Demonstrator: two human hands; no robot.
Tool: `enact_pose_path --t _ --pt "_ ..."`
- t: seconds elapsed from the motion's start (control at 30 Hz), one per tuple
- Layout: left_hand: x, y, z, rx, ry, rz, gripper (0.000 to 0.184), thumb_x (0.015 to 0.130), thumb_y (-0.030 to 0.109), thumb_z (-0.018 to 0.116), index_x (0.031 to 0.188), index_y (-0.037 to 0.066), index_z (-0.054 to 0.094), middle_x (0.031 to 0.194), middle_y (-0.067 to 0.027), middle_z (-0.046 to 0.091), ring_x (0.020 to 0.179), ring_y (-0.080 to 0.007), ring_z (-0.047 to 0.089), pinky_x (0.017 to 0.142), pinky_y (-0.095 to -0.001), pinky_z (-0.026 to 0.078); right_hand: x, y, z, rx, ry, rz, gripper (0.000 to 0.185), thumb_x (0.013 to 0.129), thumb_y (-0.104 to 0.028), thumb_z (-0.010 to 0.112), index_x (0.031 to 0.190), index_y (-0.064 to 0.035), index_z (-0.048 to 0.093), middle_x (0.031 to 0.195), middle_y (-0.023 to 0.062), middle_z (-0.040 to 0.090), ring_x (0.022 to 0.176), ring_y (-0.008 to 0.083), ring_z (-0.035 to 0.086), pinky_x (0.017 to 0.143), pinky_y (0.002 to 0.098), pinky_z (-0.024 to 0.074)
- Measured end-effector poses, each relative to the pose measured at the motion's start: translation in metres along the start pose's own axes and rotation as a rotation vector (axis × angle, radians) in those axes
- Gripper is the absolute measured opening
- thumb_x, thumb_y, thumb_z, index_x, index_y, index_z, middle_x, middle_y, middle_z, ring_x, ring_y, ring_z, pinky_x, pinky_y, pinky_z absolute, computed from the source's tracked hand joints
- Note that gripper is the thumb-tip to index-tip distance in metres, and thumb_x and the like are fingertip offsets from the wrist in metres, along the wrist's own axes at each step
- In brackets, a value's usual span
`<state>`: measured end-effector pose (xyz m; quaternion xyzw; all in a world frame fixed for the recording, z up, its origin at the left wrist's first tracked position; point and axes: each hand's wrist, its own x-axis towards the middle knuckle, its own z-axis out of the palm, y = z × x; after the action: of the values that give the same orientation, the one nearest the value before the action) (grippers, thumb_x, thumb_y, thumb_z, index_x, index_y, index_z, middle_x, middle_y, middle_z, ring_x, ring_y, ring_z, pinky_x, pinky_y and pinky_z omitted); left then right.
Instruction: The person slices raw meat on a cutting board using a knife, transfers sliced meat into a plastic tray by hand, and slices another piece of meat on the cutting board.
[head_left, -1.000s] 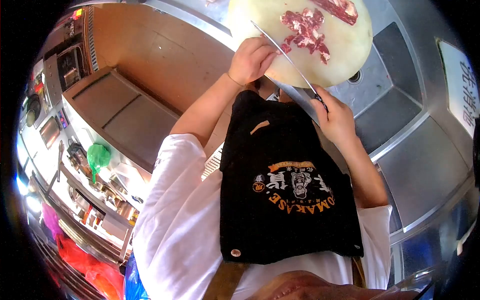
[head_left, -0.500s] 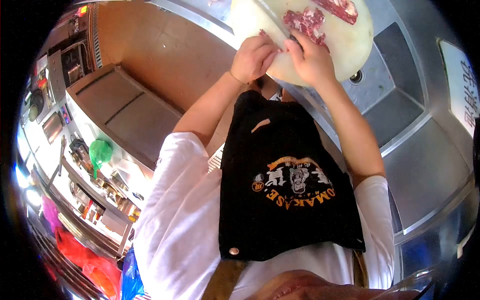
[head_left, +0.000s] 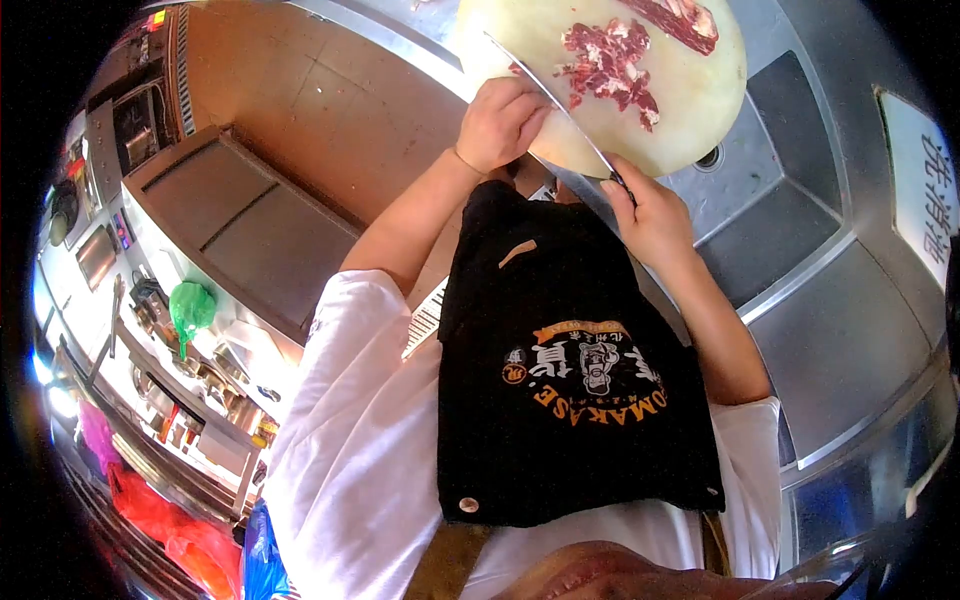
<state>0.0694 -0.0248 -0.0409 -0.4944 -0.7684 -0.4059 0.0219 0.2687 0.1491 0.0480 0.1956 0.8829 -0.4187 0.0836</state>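
On the round, pale cutting board (head_left: pixel 705 110), my left hand (head_left: pixel 500 122) lies curled near the edge, with a bit of red meat (head_left: pixel 515 69) peeking out beyond its knuckles. Its fingertips are mostly hidden. A long knife (head_left: pixel 550 95) is held by its dark handle in my right hand (head_left: pixel 652 208), at the board's near side. The blade slants up and left, passing close beside the left fingers. Cut red and white meat pieces (head_left: pixel 612 70) lie in a loose pile beyond the blade. Further off, a longer slab of meat (head_left: pixel 678 22) rests at the far edge.
Beneath the board is a metal sink (head_left: pixel 750 160) with a drain (head_left: pixel 710 158). A white sign (head_left: pixel 920 190) is on the right. A steel-topped counter (head_left: pixel 240 220) stands to the left, beyond the tiled floor. A green bag (head_left: pixel 190 310) and utensils sit further left.
My right hand has drawn the knife back toward me and right, away from the meat pile, uncovering more of it. The left hand has stayed almost in place.
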Motion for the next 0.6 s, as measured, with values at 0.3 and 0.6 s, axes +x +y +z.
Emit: enact_pose_path --t 0.3,0.6 --pt "0.002 -0.003 0.001 -0.011 -0.006 0.008 0.016 0.081 0.007 0.076 0.097 0.006 0.074 0.103 -0.0080 0.070 0.095 -0.0299 0.066 0.085 -0.0397 0.053 0.028 -0.006 0.006 0.037 -0.019 -0.006 0.034 0.102 -0.032 0.060 0.132 -0.0157 0.063 0.097 0.0197 0.073 0.089 0.0435 0.070 0.076 0.0528 0.0554" --pt "0.006 0.007 -0.002 0.014 -0.104 -0.006 0.014 0.082 0.013 0.077 0.094 0.007 0.073 0.103 -0.0097 0.067 0.093 -0.0321 0.064 0.085 -0.0430 0.052 0.081 0.015 0.026 0.145 0.099 -0.097 0.039 0.103 -0.041 0.058 0.129 -0.0127 0.065 0.095 0.0172 0.073 0.085 0.0386 0.069 0.077 0.0456 0.0557"
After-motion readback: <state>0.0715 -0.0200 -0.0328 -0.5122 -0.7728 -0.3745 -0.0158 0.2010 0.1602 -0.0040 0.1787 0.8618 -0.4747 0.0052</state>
